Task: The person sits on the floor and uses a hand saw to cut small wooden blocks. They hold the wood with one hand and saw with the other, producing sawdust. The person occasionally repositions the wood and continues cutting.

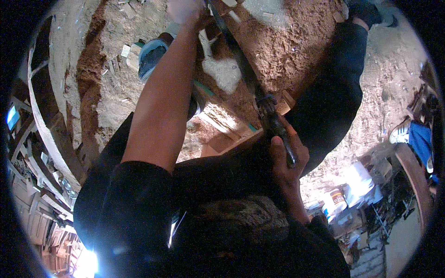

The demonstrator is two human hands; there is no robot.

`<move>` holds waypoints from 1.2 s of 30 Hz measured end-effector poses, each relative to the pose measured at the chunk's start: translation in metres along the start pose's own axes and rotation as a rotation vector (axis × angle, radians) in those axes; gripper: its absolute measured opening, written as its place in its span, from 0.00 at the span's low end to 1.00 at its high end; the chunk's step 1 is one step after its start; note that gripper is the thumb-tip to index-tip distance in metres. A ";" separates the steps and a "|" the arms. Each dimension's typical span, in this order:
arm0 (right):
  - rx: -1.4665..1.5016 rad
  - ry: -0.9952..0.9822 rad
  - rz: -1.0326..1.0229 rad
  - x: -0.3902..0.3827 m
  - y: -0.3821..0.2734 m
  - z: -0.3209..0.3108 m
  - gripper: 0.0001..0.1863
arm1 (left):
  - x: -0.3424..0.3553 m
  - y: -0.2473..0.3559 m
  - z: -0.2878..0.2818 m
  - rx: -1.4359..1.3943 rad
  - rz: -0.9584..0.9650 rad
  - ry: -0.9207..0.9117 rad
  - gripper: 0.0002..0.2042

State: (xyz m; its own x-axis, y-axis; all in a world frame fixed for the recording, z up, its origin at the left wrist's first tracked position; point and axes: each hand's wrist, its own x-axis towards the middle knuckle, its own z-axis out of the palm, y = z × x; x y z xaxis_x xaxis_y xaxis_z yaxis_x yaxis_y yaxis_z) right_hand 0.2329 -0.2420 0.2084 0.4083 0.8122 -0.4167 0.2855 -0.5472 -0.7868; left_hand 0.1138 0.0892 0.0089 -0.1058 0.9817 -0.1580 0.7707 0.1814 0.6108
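My right hand [289, 160] is closed round the dark grip of a long, narrow, dark bar-shaped tool [238, 53]. A lumpy fitting sits where the grip meets the bar. From there the tool slants away to the far left and runs out at the top edge. My left arm stretches forward, and my left hand [184, 11] is beside the tool's far end. That hand is smeared and partly cut off, so its fingers cannot be made out. Below the tool, between my legs, lies a pale wooden piece [227, 123] with green marks along its edges.
Brown sawdust [296, 51] and wood scraps cover the ground. My feet stand on either side, the left in a blue-grey shoe [153, 56]. A white tub [334, 202] is at the right, with a curved wooden piece [414, 178] beyond. Stacked timber [41, 171] lines the left.
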 end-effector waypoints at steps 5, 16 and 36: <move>0.022 0.068 -0.030 -0.006 -0.003 0.011 0.23 | 0.006 -0.004 0.002 -0.157 -0.054 0.157 0.18; 0.403 0.177 -0.088 0.000 0.007 0.005 0.23 | -0.002 -0.016 -0.082 -0.623 0.220 -0.446 0.25; -0.380 -0.414 -0.105 0.090 0.096 0.105 0.38 | 0.053 0.116 0.188 0.624 1.066 -0.293 0.16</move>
State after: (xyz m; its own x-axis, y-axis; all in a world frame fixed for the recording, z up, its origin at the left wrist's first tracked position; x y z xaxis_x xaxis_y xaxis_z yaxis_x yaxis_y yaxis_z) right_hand 0.2062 -0.2007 0.0476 0.0087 0.8359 -0.5488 0.6294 -0.4310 -0.6466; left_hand 0.3153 0.1514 -0.0743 0.8281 0.5599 -0.0287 0.5601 -0.8241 0.0845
